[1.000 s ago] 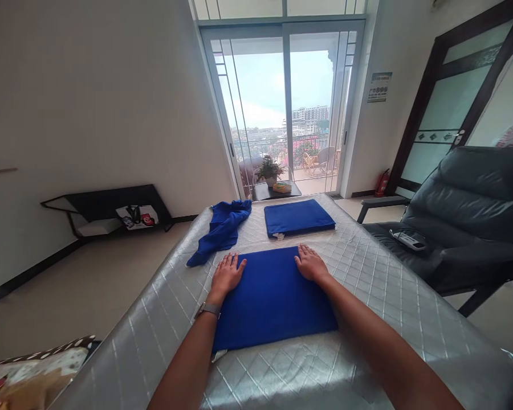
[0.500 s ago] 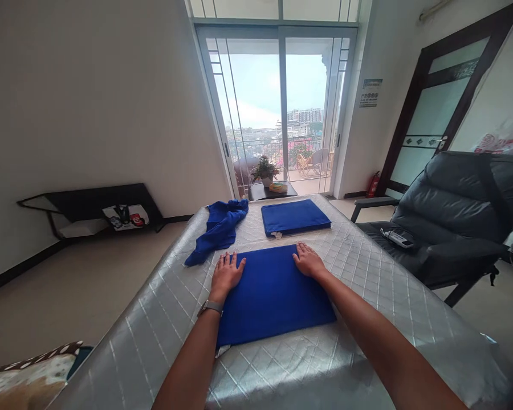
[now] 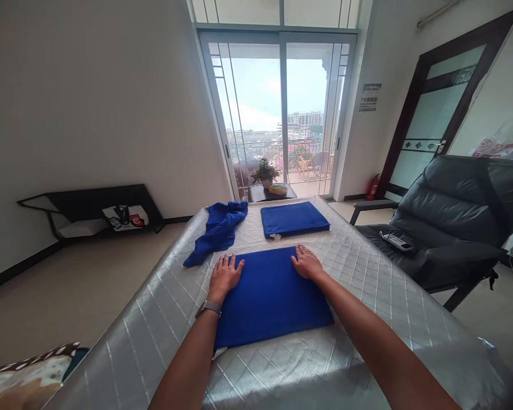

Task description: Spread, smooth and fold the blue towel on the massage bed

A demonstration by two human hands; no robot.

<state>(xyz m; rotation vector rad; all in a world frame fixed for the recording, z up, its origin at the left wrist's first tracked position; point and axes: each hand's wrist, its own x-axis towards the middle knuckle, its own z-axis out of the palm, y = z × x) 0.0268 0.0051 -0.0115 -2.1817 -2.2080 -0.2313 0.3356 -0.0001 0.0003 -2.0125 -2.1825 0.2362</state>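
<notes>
Both of your hands lie palm-down at the far end of a folded blue cloth (image 3: 276, 299), which rests flat on the quilted mattress (image 3: 162, 324) at near centre. Your left hand (image 3: 224, 277) covers the cloth's far left corner, its fingers extended and slightly spread; your right hand (image 3: 307, 263) lies at the far right corner, fingers straight and close together, thumb set apart over the fabric. Neither hand has hold of anything. The step in hand appears to be flattening and squaring the fold. To do it well, press with the whole palm, equally on both sides, and draw outward from the middle so that creases leave by the edges. The near edge runs aslant, its left end nearer to you; a small turn of the cloth would probably true it. Check the near left corner, where a white tag (image 3: 220, 353) sticks out and might be tucked under. Move gently, since the mattress cover looks slick and the layers may slide. A second folded blue cloth (image 3: 294, 219), lying flat beyond the far edge, serves as a reference for shape; a crumpled blue cloth (image 3: 220, 228) lies at far left, near your left fingers.
</notes>
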